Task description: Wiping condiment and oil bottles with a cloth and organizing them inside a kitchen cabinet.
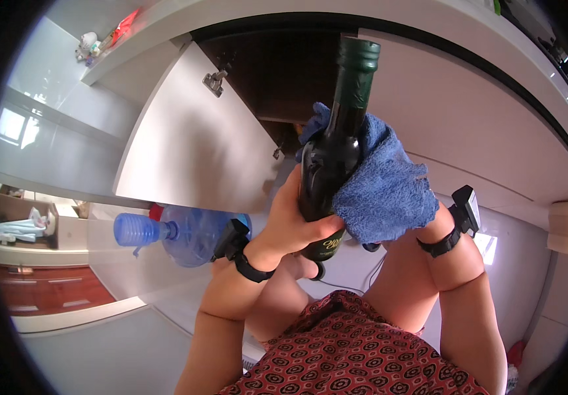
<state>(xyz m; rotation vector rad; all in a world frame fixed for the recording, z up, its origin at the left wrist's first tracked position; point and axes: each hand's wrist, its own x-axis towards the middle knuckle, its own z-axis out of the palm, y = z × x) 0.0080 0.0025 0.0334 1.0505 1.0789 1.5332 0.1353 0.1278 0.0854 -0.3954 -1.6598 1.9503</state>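
A dark glass bottle (331, 163) with a green foil-wrapped neck is held up in front of me, tilted slightly, its top pointing away. My left hand (296, 217) grips the bottle's lower body, with the thumb across the front. A blue terry cloth (387, 182) drapes over my right hand and lies against the bottle's right side; part of it also shows behind the bottle's left shoulder. The cloth hides the fingers of my right hand, and only the wrist (434, 222) shows. Each wrist wears a black strap with a small device.
Beyond the bottle is a dark cabinet opening (274, 69), its white hinged door (200, 138) standing open at the left. Below that door lies a large blue plastic water jug (185, 234). A closed white cabinet panel (452, 108) is at the right, under the counter edge.
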